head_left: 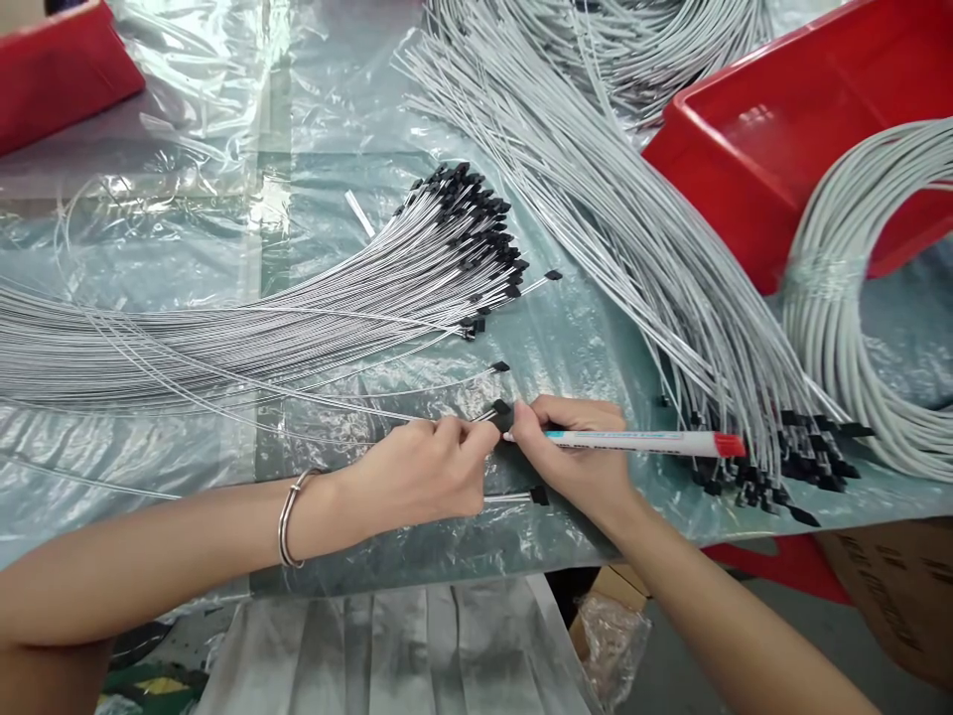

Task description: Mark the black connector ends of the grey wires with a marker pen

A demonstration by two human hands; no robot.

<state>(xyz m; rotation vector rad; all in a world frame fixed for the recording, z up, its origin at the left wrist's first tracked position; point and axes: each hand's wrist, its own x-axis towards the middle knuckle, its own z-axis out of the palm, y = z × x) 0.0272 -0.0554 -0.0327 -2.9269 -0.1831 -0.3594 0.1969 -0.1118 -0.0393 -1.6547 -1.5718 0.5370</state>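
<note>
My left hand (436, 467) is closed around thin grey wires, near the black connector (501, 408) at their end. In my right hand (577, 452) is a white marker pen (640, 442) with a red end pointing right; its tip meets or nearly meets my left fingertips beside the connector. Just below my left hand, another wire with a black connector (539, 496) lies on the table. Beyond my hands spreads a large bundle of grey wires (298, 338), its black connectors (473, 223) fanned out. A single loose connector (500, 367) lies nearer to me.
On the right, a second wire bundle (632, 228) runs down to black connectors by the table edge. Behind it stands a red bin (751, 149), with a coiled grey cable (826, 268) against it. Another red bin (67, 70) sits far left. Clear plastic sheeting (201, 228) covers the table.
</note>
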